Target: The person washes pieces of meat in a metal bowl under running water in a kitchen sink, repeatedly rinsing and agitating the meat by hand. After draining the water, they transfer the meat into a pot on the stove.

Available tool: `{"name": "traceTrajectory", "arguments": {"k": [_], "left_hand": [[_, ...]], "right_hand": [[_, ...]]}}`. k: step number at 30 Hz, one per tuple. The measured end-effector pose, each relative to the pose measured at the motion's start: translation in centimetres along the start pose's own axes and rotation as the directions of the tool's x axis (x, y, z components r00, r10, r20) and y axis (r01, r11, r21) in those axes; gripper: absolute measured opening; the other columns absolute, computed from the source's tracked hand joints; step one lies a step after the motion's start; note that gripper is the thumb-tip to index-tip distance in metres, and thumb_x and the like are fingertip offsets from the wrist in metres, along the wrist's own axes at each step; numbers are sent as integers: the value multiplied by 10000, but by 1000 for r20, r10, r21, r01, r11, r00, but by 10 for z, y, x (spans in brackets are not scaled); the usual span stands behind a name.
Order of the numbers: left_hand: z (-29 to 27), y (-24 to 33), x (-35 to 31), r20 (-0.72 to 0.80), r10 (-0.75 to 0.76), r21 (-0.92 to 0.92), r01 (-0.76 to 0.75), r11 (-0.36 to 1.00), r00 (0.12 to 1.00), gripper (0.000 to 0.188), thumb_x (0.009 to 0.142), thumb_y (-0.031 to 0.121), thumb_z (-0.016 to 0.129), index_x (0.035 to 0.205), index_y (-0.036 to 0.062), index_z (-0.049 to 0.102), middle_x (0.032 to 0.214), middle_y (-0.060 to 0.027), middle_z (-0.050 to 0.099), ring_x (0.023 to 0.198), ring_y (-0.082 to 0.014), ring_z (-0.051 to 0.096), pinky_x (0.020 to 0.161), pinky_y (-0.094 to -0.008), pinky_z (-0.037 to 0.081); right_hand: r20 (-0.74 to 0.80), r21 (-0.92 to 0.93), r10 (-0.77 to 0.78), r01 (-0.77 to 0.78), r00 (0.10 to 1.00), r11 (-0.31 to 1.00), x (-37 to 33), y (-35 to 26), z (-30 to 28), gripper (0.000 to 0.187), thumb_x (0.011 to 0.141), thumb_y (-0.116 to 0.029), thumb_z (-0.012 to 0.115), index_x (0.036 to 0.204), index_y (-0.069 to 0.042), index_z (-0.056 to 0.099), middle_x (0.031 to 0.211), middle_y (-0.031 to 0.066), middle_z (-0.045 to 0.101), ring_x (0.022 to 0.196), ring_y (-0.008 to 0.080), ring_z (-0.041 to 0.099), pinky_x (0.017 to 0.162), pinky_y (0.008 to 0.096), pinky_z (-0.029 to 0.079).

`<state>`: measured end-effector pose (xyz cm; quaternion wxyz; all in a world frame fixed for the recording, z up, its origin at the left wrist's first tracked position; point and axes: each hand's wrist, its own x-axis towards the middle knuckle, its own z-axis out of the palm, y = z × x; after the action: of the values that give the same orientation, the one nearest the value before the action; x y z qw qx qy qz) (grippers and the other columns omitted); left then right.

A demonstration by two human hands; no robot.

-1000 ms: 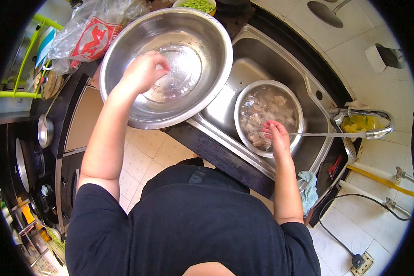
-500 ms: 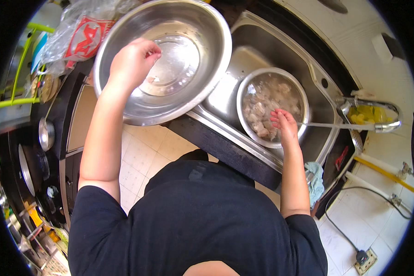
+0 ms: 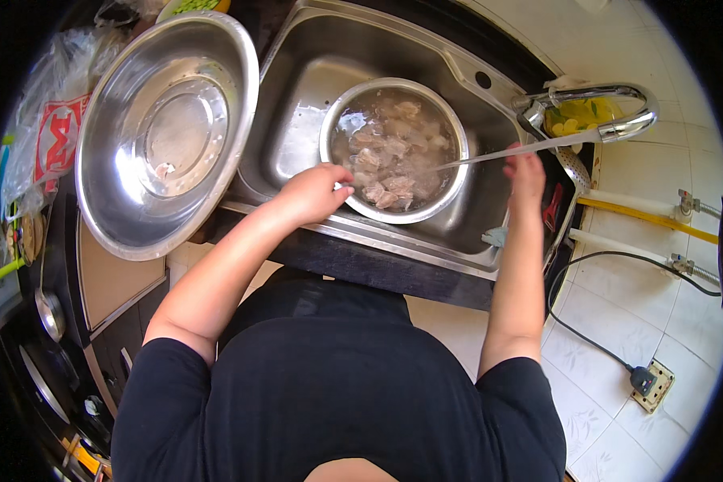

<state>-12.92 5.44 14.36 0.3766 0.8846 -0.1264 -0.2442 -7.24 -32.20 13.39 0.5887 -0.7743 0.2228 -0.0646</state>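
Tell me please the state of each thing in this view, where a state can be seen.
Tap: running
Smaller bowl: upright in the sink, filled with water
Meat pieces: wet, loose in that bowl
Large basin: open side up, small scrap inside
Plastic bag: crumpled
Plug: in the wall socket
Left hand: open, at the bowl's rim, contact unclear
Right hand: raised near the stream, grip unclear

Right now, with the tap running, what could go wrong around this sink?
The water stream falls into the small metal bowl of meat pieces, so it might overflow into the sink. The left hand is by that bowl's rim; a bump could slop water out. Splashes might also reach the black cord, which is plugged in at the right.
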Motion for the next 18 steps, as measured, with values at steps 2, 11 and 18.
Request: {"name": "traceTrajectory", "arguments": {"k": [2, 11, 18], "left_hand": [[10, -8, 18, -12, -21, -10, 21, 1000, 1000, 309, 809, 226, 579, 1050, 32, 590, 994, -168, 584, 888, -278, 582, 791, -348, 454], [39, -31, 94, -521, -342, -350, 169, 921, 782, 409, 771, 212, 575, 1129, 21, 531, 1157, -188, 515, 1058, -326, 505, 914, -367, 393], [53, -81, 126, -389, -553, -767, 74, 638, 737, 420, 846, 147, 510, 1226, -17, 439, 1146, -146, 531, 1013, -213, 516, 864, -302, 405]], "right_hand": [[-100, 3, 14, -14, 995, 1000, 29, -22, -16, 338, 844, -291, 542, 1078, -50, 574, 966, 23, 601, 891, 114, 533, 736, 262, 408], [-121, 203, -73, 97, 990, 974, 60, -24, -38, 215, 861, -226, 522, 958, -49, 595, 844, 17, 562, 754, 103, 498, 691, 244, 405], [119, -466, 140, -69, 983, 882, -3, 118, 20, 582, 757, -247, 621, 1209, 60, 420, 941, 148, 585, 867, 231, 563, 767, 321, 448]]}}
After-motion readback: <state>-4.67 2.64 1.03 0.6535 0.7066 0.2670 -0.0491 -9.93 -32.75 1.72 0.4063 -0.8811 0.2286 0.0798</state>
